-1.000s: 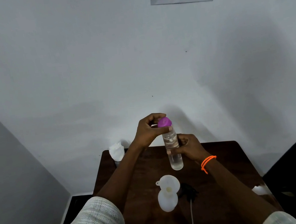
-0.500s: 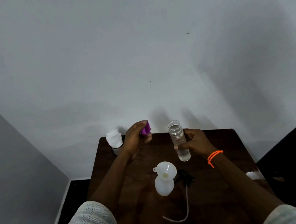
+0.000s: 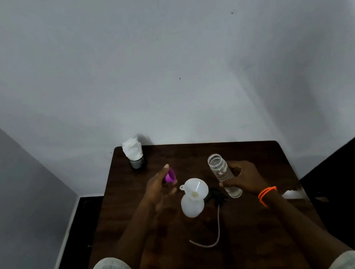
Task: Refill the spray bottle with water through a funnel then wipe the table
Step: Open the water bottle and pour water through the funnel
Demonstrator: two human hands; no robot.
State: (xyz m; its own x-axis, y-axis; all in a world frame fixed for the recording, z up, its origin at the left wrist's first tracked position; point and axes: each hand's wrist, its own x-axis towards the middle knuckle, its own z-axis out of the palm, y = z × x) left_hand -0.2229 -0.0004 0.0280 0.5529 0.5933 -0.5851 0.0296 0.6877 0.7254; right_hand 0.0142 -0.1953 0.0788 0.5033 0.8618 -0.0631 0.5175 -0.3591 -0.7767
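Purple cap (image 3: 170, 177) pinched in the left hand (image 3: 159, 187), left of the white funnel (image 3: 194, 190) seated in the spray bottle (image 3: 192, 205); right hand (image 3: 243, 177) grips an uncapped clear water bottle (image 3: 222, 174) right of it

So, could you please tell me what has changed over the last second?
The left hand took the purple cap off the water bottle and carried it left and down toward the table. The right hand holds the bottle as before; the funnel stayed on the spray bottle.
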